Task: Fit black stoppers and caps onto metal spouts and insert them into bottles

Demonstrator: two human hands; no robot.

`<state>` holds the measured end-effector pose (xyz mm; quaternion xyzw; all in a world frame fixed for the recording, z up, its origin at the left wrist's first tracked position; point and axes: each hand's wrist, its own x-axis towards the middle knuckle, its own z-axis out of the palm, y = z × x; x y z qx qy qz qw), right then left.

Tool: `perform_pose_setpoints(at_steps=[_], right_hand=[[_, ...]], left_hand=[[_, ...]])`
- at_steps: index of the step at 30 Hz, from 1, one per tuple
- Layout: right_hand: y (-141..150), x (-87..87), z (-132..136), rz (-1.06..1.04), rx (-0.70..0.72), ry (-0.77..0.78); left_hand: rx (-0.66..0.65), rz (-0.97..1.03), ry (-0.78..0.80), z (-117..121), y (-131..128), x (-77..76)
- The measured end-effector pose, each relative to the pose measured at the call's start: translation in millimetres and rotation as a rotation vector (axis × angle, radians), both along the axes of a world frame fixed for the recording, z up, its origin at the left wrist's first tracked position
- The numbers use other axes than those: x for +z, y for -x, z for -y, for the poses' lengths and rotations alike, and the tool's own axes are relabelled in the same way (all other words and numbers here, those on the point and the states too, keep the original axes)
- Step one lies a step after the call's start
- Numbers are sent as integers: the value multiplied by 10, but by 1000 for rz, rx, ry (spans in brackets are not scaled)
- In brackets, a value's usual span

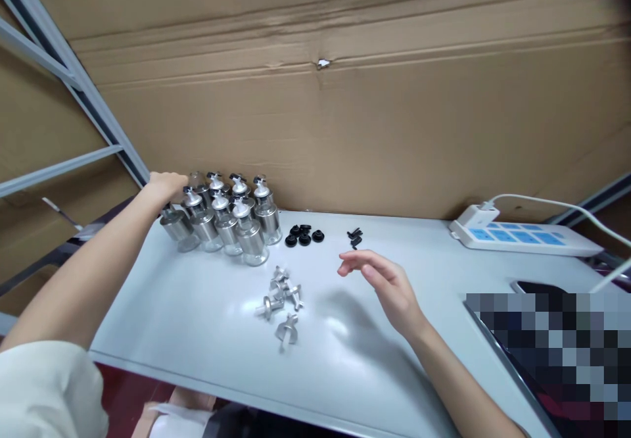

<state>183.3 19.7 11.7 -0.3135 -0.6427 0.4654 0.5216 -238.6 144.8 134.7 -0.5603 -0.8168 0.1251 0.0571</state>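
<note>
My left hand [170,186] is closed around the top of a glass bottle with a metal sleeve [178,229] at the left end of a group; its fingertips are hidden. Beside it stand several similar bottles [251,241], most topped with silver caps with black parts. My right hand [389,287] hovers over the table, fingers apart and holding nothing. Left of that hand lie several loose silver spout-like caps [286,329]. Small round black stoppers [304,239] sit close to the bottles, and tiny black pieces [355,237] lie just beyond my right fingertips.
A cardboard wall [355,129] closes off the back of the grey-white table [197,333]. At the right are a white power strip [527,237] with a plugged-in charger [478,216], a cable and a dark, pixelated object [557,359]. A metal frame [98,102] rises at the left.
</note>
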Motion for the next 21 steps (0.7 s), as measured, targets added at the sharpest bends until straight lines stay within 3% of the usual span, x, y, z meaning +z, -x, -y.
perform_pose_setpoints(at_steps=[7,10,16,18,21], right_hand=[[-10,-5,30,27,7,-22],[0,4,53,24,11,-23],[24,-6,43,-30,14,-28],[24,-25,35,-34,20,-26],[31,-59,28,-29,21,-12]], left_hand=[[0,32,-242,27,203,345],[79,41,-496,132,333,396],[10,370,-1402,414,673,240],[-11,498,-1595,507,727,143],[-88,655,-1700,669,711,-57]])
